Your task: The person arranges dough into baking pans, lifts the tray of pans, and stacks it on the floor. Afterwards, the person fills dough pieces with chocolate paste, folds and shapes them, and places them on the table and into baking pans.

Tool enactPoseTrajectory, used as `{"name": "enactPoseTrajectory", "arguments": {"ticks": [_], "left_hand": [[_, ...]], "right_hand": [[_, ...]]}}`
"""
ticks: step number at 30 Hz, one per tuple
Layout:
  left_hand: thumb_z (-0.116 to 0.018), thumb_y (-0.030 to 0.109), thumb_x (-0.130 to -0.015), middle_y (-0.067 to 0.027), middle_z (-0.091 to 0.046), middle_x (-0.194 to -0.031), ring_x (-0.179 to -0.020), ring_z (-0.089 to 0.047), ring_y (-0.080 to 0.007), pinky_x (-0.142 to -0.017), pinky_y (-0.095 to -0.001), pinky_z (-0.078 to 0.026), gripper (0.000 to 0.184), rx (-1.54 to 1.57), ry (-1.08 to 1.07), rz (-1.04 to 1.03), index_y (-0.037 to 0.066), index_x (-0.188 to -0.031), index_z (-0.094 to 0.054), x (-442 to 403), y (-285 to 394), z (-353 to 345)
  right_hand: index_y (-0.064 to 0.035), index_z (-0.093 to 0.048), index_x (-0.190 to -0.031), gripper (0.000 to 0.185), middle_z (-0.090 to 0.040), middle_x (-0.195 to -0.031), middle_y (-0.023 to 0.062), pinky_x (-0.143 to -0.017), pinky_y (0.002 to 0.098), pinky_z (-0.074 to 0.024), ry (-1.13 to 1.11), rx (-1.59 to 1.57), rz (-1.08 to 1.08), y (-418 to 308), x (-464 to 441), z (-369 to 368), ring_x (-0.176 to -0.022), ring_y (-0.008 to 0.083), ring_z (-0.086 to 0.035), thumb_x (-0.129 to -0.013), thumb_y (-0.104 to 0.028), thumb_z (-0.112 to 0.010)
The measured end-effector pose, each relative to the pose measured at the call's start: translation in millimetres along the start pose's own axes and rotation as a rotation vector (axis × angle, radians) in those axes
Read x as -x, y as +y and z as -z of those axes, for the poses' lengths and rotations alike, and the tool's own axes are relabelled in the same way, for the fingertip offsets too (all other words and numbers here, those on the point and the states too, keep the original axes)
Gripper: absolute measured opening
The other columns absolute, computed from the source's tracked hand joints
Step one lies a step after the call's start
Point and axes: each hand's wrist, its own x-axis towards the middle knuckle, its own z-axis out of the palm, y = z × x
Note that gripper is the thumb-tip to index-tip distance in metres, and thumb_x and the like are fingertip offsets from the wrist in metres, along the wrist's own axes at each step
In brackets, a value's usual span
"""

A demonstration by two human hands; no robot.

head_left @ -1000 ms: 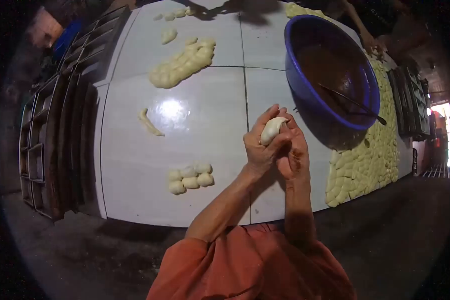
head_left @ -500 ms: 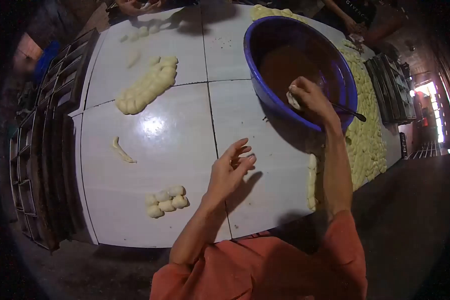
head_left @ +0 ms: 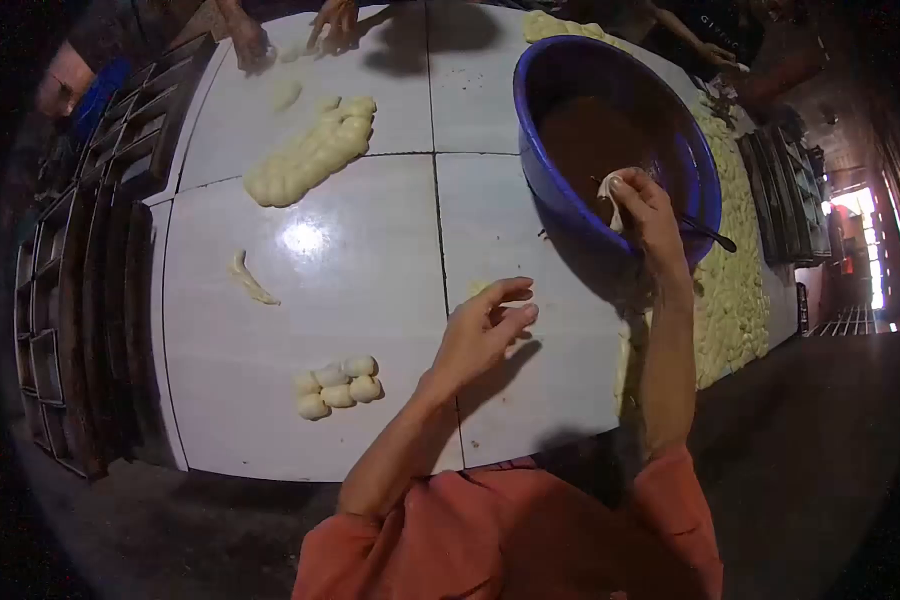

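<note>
My right hand (head_left: pixel 652 215) is closed on a piece of pale dough (head_left: pixel 610 198), which hangs flattened from the fingertips over the near rim of a blue basin (head_left: pixel 536 150). Brown stuff (head_left: pixel 595 135) lies in the basin; I cannot make out what it is. A dark utensil handle (head_left: pixel 710 235) sticks out past the rim beside my wrist. My left hand (head_left: pixel 492 325) hovers above the white table, fingers curved and apart. Behind its fingers shows a small yellowish bit (head_left: pixel 478 287), partly hidden. Below the basin, a dough strip (head_left: pixel 625 365) lies near my right forearm.
Several dough balls (head_left: pixel 338 387) sit at the near left, with a thin dough scrap (head_left: pixel 252 278) and a larger dough cluster (head_left: pixel 310 160) beyond. Many dough pieces (head_left: pixel 735 310) cover the right side. Wooden trays (head_left: pixel 60 330) stand at left. Another person's hands (head_left: pixel 335 22) work at the far edge.
My right hand has moved slightly right, and its dough now hangs flatter. My left hand has shifted a little right. The other person's hands have come further over the table. The view has shifted slightly.
</note>
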Motion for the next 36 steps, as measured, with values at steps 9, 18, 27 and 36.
{"name": "enactPoseTrajectory", "arguments": {"ticks": [9, 18, 27, 36], "left_hand": [[-0.049, 0.047, -0.104, -0.0099, -0.065, -0.124, -0.114, -0.062, -0.0195, -0.090, -0.0319, -0.053, 0.055, 0.423, 0.004, -0.002, 0.001, -0.133, -0.057, -10.7, 21.2, -17.4], [-0.066, 0.017, -0.098, -0.0121, -0.069, -0.103, -0.087, -0.069, -0.0194, -0.069, -0.0354, -0.059, 0.032, 0.563, 0.344, -0.091, -0.004, -0.122, -0.062, 32.2, 1.8, 72.6], [-0.072, 0.015, -0.093, -0.0122, -0.072, -0.108, -0.093, -0.068, -0.0159, -0.080, -0.0266, -0.056, 0.036, 0.085, 0.491, -0.208, -0.005, -0.123, -0.066, 66.8, 8.4, 98.1], [-0.075, 0.025, -0.091, -0.0045, -0.071, -0.091, -0.081, -0.065, -0.0102, -0.067, -0.0229, -0.051, 0.034, 0.341, 0.337, -0.010, -0.001, -0.113, -0.071, 72.4, 23.1, 131.9]], "right_hand": [[-0.0047, -0.057, -0.115, 0.019, -0.066, -0.099, 0.0052, -0.069, 0.0243, -0.0592, 0.005, -0.729, 0.026, -14.5, 66.8, -80.9, -0.084, 0.0105, -0.068, -0.103, -0.019, -0.057], [0.0007, -0.055, -0.129, 0.047, -0.051, -0.134, 0.0143, -0.098, 0.0367, -0.0512, -0.144, -0.401, 0.014, 7.2, 116.7, -178.8, -0.118, 0.0220, -0.058, -0.087, -0.007, -0.073], [-0.0012, -0.069, -0.103, 0.012, -0.068, -0.096, 0.0075, -0.073, 0.0282, -0.0527, 0.055, 0.102, 0.396, 38.6, 123.4, -250.9, -0.087, 0.0172, -0.065, -0.091, -0.004, -0.067], [-0.0016, -0.070, -0.118, 0.027, -0.067, -0.104, 0.0056, -0.073, 0.0257, -0.0509, -0.323, -0.126, 0.226, 10.9, 137.8, -237.7, -0.086, 0.0122, -0.062, -0.092, -0.008, -0.071]]}}
